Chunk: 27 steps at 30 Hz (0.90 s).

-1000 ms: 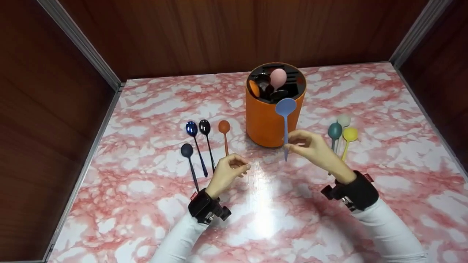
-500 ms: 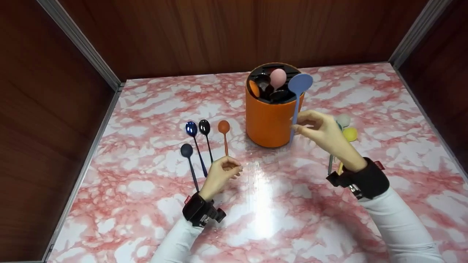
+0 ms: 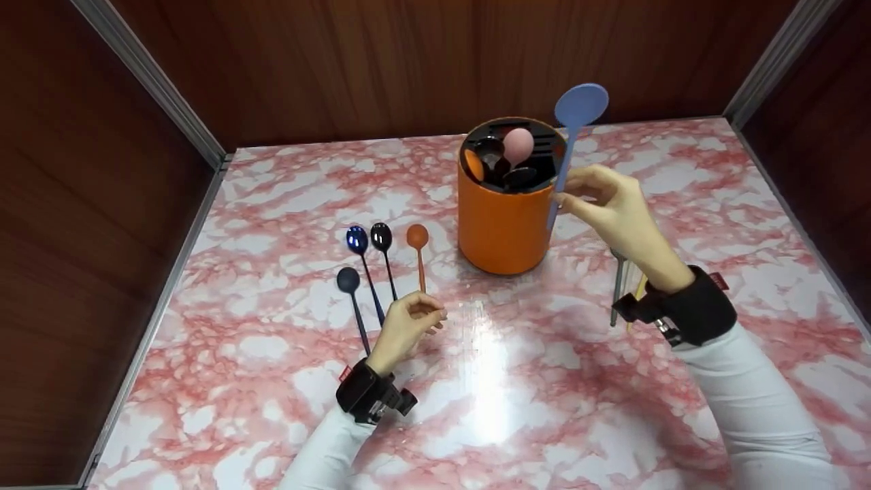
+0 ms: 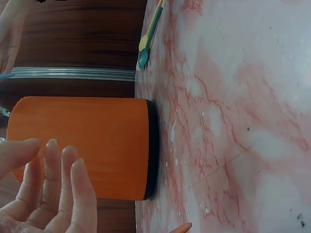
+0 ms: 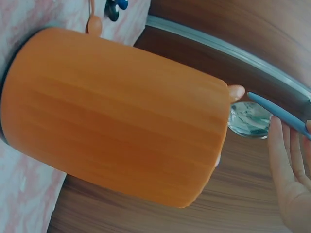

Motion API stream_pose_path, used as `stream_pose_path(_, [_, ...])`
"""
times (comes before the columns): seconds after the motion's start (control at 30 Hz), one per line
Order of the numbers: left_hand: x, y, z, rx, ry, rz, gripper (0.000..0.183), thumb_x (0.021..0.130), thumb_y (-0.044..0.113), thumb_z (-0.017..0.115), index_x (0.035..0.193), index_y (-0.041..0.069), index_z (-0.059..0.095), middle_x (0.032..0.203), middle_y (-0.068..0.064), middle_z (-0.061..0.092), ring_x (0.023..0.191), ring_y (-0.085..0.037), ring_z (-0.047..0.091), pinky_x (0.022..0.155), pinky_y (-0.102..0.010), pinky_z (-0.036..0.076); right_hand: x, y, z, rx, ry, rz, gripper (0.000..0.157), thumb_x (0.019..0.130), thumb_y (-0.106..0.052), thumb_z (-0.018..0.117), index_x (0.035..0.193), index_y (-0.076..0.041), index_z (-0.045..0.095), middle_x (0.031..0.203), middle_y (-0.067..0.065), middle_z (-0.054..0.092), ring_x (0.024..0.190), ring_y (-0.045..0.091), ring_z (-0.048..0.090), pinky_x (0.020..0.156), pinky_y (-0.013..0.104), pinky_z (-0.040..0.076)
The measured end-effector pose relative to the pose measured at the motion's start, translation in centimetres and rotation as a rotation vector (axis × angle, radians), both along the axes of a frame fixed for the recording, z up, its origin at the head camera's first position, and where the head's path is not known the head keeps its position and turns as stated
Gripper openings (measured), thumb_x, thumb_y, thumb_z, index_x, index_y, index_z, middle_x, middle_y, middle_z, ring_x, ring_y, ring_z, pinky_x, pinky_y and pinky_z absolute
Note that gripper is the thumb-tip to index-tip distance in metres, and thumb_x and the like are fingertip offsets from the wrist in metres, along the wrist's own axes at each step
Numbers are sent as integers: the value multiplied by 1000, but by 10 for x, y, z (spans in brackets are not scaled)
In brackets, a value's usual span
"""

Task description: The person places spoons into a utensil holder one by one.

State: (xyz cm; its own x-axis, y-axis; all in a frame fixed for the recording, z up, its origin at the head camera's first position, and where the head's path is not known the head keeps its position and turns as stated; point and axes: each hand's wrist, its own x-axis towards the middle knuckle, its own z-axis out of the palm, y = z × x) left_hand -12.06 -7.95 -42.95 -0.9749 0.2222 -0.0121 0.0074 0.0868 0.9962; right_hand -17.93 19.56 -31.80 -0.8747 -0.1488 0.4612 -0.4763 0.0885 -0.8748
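My right hand (image 3: 612, 204) pinches the handle of a periwinkle-blue spoon (image 3: 580, 106), bowl up, beside the right rim of an orange utensil holder (image 3: 503, 231). In the right wrist view the tip of the spoon handle (image 5: 277, 109) points towards the holder's mouth, a short way off. Inside the holder's black slotted top stand a pink spoon (image 3: 518, 145), an orange one (image 3: 473, 165) and some dark or shiny ones. My left hand (image 3: 407, 325) holds nothing. Its fingers hang loosely curled over the table, near the handle of an orange-brown spoon (image 3: 417, 237).
Left of the holder lie a shiny blue spoon (image 3: 356, 240), a glossy black spoon (image 3: 381, 236) and a matte dark spoon (image 3: 348, 280). On the right, a teal spoon (image 4: 143, 58) and a yellow spoon (image 4: 143, 42) lie partly under my right arm. Brown panels (image 3: 435, 68) enclose the marbled table.
My right hand has risen and moved away to the right with the blue spoon, from before the holder to its rim level. The left hand has drawn back slightly left.
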Motion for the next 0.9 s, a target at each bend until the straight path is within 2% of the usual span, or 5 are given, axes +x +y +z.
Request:
stream_pose_path(0.1, [0, -1, 1, -11, 6, 0, 15, 79, -5, 58, 89, -15, 55, 80, -21, 61, 70, -34, 59, 67, -51, 49, -5, 0, 6, -22, 7, 2, 20, 77, 8, 60, 95, 16, 56, 84, 7, 66, 77, 20, 62, 67, 26, 53])
stream_pose_path(0.27, [0, -1, 1, -5, 3, -5, 15, 80, -4, 57, 90, -15, 55, 81, -24, 60, 74, -42, 57, 68, -53, 48, -14, 1, 16, 0, 20, -17, 20, 79, 4, 61, 97, 11, 59, 84, 6, 66, 72, 15, 62, 66, 23, 52])
stream_pose_path(0.53, [-1, -3, 1, -13, -4, 8, 16, 80, -3, 58, 90, -15, 55, 81, -21, 61, 71, -33, 59, 68, -49, 50, -34, -2, 28, 25, 37, -85, 13, 78, 5, 61, 91, 3, 62, 79, 3, 65, 65, 15, 62, 63, 22, 53])
stream_pose_path(0.7, [-1, -2, 2, -7, -4, 5, 16, 80, -3, 58, 90, -15, 54, 80, -19, 61, 73, -39, 57, 68, -49, 50, -43, -3, 30, 22, 29, -92, 13, 78, 6, 60, 90, 1, 61, 78, 2, 63, 65, 14, 62, 63, 24, 53])
stream_pose_path(0.9, [0, -2, 2, -18, 1, 9, 16, 80, -3, 58, 90, -15, 55, 80, -20, 61, 73, -40, 57, 68, -49, 50, -52, -3, 28, 85, -29, -101, 14, 78, 4, 60, 91, -2, 61, 79, -1, 62, 67, 10, 61, 63, 19, 52])
